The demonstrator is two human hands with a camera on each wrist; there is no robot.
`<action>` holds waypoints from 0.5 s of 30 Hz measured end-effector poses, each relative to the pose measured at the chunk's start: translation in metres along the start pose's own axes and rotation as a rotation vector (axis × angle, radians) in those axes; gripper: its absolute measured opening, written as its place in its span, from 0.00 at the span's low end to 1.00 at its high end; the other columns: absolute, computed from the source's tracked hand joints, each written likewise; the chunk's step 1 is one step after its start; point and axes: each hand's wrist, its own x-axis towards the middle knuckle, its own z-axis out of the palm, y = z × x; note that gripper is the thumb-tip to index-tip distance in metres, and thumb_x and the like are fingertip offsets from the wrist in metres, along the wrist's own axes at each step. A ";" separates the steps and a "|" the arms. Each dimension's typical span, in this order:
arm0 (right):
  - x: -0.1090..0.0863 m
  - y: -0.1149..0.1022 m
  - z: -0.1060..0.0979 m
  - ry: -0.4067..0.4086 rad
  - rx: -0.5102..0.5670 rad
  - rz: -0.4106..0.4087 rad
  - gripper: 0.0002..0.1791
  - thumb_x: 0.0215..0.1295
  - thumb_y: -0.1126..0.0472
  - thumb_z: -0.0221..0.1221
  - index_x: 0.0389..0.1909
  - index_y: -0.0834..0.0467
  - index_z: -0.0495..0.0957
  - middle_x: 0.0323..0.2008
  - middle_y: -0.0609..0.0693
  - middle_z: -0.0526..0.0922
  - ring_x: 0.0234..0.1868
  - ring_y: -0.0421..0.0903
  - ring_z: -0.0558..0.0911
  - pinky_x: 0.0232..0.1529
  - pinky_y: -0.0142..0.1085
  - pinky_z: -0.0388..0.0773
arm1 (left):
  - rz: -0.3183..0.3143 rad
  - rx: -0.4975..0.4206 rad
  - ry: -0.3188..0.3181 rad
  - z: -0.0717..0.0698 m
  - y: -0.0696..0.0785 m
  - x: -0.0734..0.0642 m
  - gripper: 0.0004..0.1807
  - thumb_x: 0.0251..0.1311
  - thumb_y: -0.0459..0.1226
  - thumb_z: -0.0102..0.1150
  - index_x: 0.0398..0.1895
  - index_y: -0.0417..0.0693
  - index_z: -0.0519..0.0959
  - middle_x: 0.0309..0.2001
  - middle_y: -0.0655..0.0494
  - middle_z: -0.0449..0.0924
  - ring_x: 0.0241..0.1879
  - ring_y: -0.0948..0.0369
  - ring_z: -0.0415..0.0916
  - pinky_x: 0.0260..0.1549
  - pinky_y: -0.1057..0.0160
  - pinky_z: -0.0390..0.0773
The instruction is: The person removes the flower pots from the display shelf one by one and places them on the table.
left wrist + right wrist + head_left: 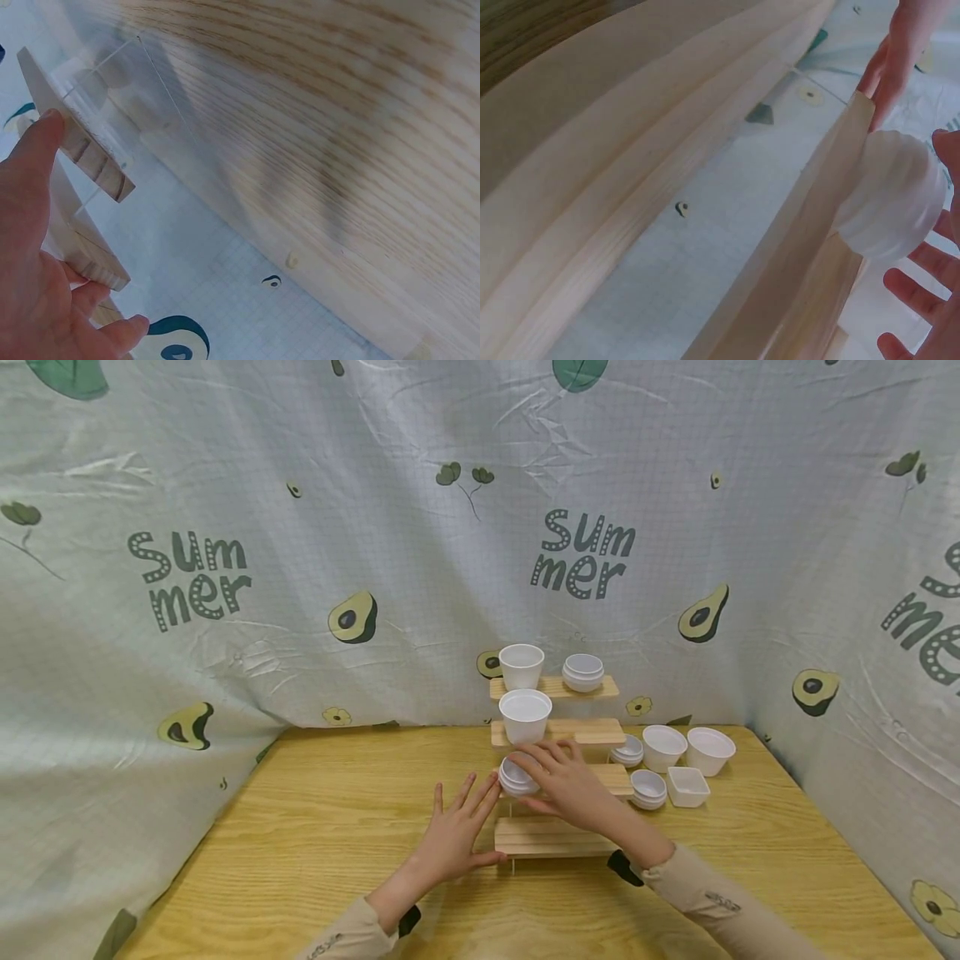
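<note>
A round white ribbed bowl (517, 776) sits at the left end of a lower step of the tiered wooden stand (555, 837). My right hand (566, 781) is over and beside this bowl, its fingers spread; in the right wrist view the fingers (922, 296) stand around the ribbed bowl (892, 199) without a clear grip. My left hand (453, 835) has its fingers extended at the stand's left side. In the left wrist view its thumb touches one board's end (94, 161), and other fingers are by the board above.
Two white cups (522, 667) and another ribbed bowl (582, 672) stand on the upper steps. To the stand's right, on the wooden table (322, 827), are white cups (709, 750), ribbed bowls (648, 789) and a square dish (687, 787). A printed curtain (420, 543) encloses the table.
</note>
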 end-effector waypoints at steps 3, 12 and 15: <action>0.001 0.000 0.003 -0.018 -0.010 -0.006 0.33 0.49 0.44 0.62 0.57 0.50 0.67 0.56 0.49 0.72 0.54 0.49 0.70 0.48 0.48 0.63 | 0.007 0.002 0.013 0.000 0.000 0.000 0.52 0.44 0.63 0.55 0.69 0.49 0.49 0.70 0.52 0.48 0.68 0.47 0.47 0.52 0.30 0.52; 0.000 0.002 0.009 -0.057 -0.008 0.000 0.33 0.50 0.43 0.60 0.58 0.49 0.66 0.56 0.48 0.71 0.54 0.49 0.69 0.49 0.48 0.62 | 0.011 0.009 0.012 0.000 -0.001 0.000 0.52 0.44 0.64 0.54 0.69 0.49 0.49 0.70 0.52 0.48 0.68 0.47 0.48 0.52 0.30 0.52; 0.000 0.002 0.010 -0.057 0.001 0.001 0.34 0.50 0.43 0.61 0.58 0.49 0.66 0.56 0.48 0.71 0.54 0.49 0.69 0.49 0.48 0.62 | 0.003 0.015 0.001 0.000 0.000 0.000 0.52 0.45 0.64 0.54 0.69 0.49 0.48 0.70 0.53 0.47 0.68 0.47 0.47 0.53 0.30 0.52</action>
